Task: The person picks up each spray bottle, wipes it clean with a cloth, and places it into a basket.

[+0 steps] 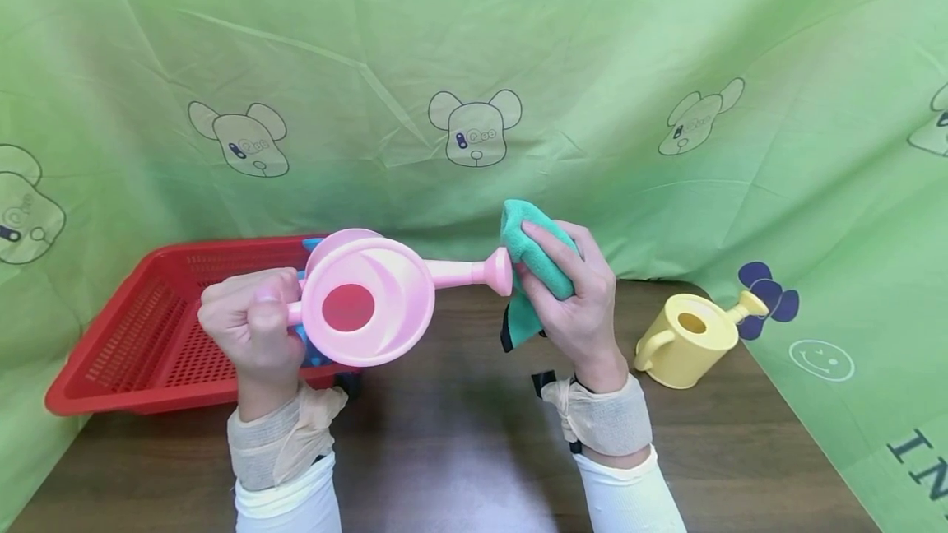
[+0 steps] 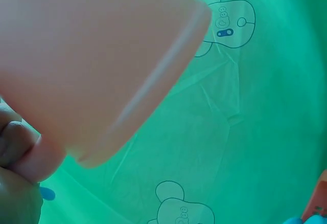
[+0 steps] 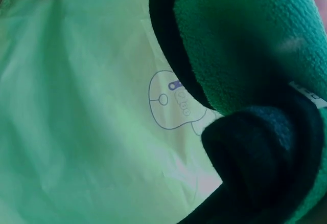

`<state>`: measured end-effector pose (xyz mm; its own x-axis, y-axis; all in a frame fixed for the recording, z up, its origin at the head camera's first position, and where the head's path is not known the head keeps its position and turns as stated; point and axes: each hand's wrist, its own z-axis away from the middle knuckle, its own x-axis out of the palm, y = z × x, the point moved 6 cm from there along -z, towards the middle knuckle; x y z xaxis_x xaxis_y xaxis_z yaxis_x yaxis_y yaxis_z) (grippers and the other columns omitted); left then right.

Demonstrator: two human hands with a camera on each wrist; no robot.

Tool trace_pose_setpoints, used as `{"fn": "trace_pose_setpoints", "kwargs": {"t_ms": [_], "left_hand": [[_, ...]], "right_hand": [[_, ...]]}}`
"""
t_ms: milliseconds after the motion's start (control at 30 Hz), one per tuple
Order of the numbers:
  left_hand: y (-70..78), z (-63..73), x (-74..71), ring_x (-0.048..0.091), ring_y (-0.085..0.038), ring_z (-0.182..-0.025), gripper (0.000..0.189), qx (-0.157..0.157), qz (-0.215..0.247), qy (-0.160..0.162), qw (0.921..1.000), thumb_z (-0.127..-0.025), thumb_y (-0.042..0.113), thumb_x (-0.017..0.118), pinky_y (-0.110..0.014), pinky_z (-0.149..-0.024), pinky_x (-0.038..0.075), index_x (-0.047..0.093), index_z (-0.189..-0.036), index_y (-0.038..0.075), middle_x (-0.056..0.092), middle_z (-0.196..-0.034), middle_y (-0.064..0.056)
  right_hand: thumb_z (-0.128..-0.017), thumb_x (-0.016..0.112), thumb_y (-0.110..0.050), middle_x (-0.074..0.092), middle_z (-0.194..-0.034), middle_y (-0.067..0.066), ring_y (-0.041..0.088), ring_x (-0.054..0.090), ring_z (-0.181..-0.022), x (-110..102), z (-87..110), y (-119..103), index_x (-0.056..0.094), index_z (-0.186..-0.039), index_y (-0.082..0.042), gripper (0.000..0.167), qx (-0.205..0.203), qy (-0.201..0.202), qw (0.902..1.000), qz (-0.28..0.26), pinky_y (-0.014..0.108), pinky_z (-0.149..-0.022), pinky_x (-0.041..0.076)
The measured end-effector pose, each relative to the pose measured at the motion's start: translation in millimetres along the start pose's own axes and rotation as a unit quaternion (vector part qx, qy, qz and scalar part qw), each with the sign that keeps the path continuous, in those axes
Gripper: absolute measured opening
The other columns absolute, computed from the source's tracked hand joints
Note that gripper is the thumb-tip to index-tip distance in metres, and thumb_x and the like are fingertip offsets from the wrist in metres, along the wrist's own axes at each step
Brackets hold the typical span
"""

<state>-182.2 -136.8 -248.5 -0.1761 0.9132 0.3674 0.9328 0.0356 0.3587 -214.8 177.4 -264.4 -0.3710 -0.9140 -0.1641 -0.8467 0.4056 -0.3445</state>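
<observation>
In the head view my left hand [image 1: 255, 319] grips the handle of a pink watering can [image 1: 407, 303], held up in front of the red basket. Its round opening faces me and its spout points right. The can's pale pink body [image 2: 97, 55] fills much of the left wrist view. My right hand [image 1: 581, 294] holds a folded green cloth [image 1: 529, 249] with black edging, right at the sprinkler head of the spout. Close up in the right wrist view, the fuzzy cloth [image 3: 235, 40] shows its dark border and a small white tag.
A red basket [image 1: 111, 344] with blue items partly hidden behind the can stands at left on the brown wooden table [image 1: 459, 451]. A yellow watering can [image 1: 685, 352] stands at right. Green printed fabric [image 1: 474, 39] hangs behind and at the sides.
</observation>
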Motion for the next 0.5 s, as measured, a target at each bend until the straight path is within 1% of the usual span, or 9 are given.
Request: {"fn": "trace_pose_setpoints", "kwargs": {"t_ms": [100, 200, 300, 400, 500], "left_hand": [[-1.6, 0.2, -2.8, 0.022, -0.009, -0.046, 0.03, -0.014, 0.034, 0.011, 0.9992, -0.073, -0.001, 0.037, -0.021, -0.047, 0.013, 0.03, -0.044, -0.002, 0.031, -0.045, -0.007], [-3.4, 1.1, -4.3, 0.022, -0.009, -0.047, 0.032, -0.03, 0.059, 0.019, 0.9977, -0.075, 0.0, 0.036, -0.021, -0.046, 0.015, 0.03, -0.044, -0.001, 0.031, -0.044, -0.006], [-5.2, 2.0, -2.9, 0.022, -0.009, -0.046, 0.033, -0.039, 0.066, 0.014, 0.997, -0.076, 0.001, 0.037, -0.021, -0.045, 0.015, 0.03, -0.044, -0.001, 0.032, -0.044, -0.006], [-7.3, 2.9, -0.7, 0.022, -0.011, -0.045, 0.033, -0.042, 0.073, 0.006, 0.9964, -0.076, 0.001, 0.037, -0.022, -0.045, 0.015, 0.03, -0.044, 0.0, 0.033, -0.044, -0.006], [-8.9, 3.0, -0.8, 0.024, -0.011, -0.045, 0.033, -0.043, 0.074, 0.009, 0.9962, -0.076, 0.001, 0.036, -0.022, -0.044, 0.015, 0.031, -0.043, -0.001, 0.034, -0.043, -0.006]], "right_hand": [[-0.086, 0.076, 0.0, 0.069, -0.12, 0.025, 0.027, 0.066, -0.114, 0, -0.3, 0, 0.075, -0.125, -0.006, 0.04, 0.001, 0.005, 1.0, -0.004, 0.027, -0.099, 0.052], [-0.089, 0.076, -0.004, 0.069, -0.121, 0.025, 0.026, 0.066, -0.114, 2, 0.6, 1, 0.075, -0.125, -0.006, 0.036, 0.005, -0.001, 1.0, -0.006, 0.027, -0.099, 0.052], [-0.095, 0.076, -0.018, 0.069, -0.122, 0.024, 0.025, 0.066, -0.115, 6, 2.0, 0, 0.076, -0.124, -0.006, 0.032, 0.008, -0.024, 0.9996, -0.015, 0.027, -0.1, 0.052], [-0.098, 0.074, -0.033, 0.069, -0.122, 0.023, 0.022, 0.066, -0.115, 10, 3.4, -1, 0.076, -0.124, -0.008, 0.035, 0.01, -0.051, 0.9978, -0.04, 0.026, -0.099, 0.051], [-0.099, 0.073, -0.037, 0.069, -0.121, 0.024, 0.021, 0.065, -0.115, 13, 4.5, -3, 0.077, -0.124, -0.009, 0.037, 0.007, -0.068, 0.9953, -0.069, 0.026, -0.1, 0.052]]}}
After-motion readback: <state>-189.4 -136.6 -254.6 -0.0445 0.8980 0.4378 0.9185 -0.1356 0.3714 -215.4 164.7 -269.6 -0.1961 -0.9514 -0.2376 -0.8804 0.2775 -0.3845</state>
